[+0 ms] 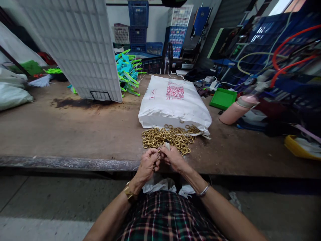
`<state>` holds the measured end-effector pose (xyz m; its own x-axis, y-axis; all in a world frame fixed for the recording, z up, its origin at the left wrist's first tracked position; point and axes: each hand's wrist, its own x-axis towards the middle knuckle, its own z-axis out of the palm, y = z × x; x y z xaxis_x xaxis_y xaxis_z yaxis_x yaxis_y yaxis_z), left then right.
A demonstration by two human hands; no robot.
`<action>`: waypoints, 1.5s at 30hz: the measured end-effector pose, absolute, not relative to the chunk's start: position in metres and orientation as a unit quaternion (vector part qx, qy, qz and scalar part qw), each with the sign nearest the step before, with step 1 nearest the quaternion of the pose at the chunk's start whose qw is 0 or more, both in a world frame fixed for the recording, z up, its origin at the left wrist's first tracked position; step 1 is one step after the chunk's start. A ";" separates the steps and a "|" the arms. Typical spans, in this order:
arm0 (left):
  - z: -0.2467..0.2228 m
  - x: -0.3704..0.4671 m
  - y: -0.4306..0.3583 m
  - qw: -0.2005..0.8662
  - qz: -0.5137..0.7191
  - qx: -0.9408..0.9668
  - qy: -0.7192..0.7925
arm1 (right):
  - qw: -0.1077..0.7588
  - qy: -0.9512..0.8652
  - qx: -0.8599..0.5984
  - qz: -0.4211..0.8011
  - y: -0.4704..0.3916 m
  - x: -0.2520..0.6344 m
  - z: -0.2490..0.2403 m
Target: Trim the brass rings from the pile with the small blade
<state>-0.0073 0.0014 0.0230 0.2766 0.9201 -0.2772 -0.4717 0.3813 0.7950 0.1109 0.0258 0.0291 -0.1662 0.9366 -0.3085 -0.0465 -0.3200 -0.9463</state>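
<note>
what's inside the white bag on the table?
Gold-coloured rings show at the near end of the white bag, more piled in front on the table. Deeper contents can't be seen: the bag's upper side covers them.

The brown table (107, 134) carries a heap of gold-coloured rings (160, 136), a printed white sack (160, 108) and a green tray (223, 98).

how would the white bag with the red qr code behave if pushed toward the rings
The white bag would probably crumple where pressed, as its surface looks creased. It may feel heavy, since it looks bulky and filled. The loose gold-coloured rings against its near edge would likely scatter.
</note>
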 end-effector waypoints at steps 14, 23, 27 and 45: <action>0.026 -0.010 0.000 0.744 0.461 0.301 0.380 | 0.371 -0.564 -0.558 0.482 0.032 0.112 0.016; 0.024 -0.011 0.001 0.730 0.478 0.301 0.385 | 0.269 -0.724 -0.566 0.290 0.025 0.121 0.024; 0.024 -0.010 0.001 0.721 0.480 0.312 0.390 | 0.185 -0.768 -0.570 0.227 0.020 0.120 0.024; 0.007 -0.016 -0.002 0.644 0.479 0.426 0.417 | 0.035 -0.797 -0.576 0.176 0.020 0.116 0.035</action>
<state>-0.0160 -0.0018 0.0073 0.1936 0.9725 -0.1297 -0.2617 0.1787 0.9485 0.1158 0.0195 0.0352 -0.3334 0.9312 -0.1476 0.9068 0.2739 -0.3205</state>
